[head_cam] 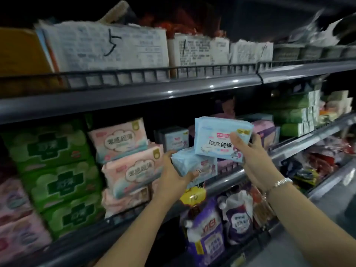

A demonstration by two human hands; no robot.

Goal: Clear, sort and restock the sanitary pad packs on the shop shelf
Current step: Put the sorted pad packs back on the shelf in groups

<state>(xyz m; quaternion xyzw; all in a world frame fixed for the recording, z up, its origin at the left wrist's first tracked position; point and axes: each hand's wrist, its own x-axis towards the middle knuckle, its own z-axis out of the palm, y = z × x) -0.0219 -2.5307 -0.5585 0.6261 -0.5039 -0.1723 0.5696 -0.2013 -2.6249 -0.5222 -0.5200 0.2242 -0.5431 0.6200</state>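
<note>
Two blue packs in our hands at the middle shelf [221, 182]

Our right hand [250, 151] grips the upper blue pack [215, 139]; our left hand [173, 174] holds the lower blue pack [190, 162], seemingly above that shelf's rail.

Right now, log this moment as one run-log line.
left hand: holds lower blue pack | right hand: holds upper blue pack | place: middle shelf front | packs: not yet shelved

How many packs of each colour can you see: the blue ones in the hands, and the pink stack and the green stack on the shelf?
Blue: 2, one in the left hand (lower blue pack), one in the right hand (upper blue pack).
Pink stack: 3.
Green stack: 3.
Total: 8.
</note>
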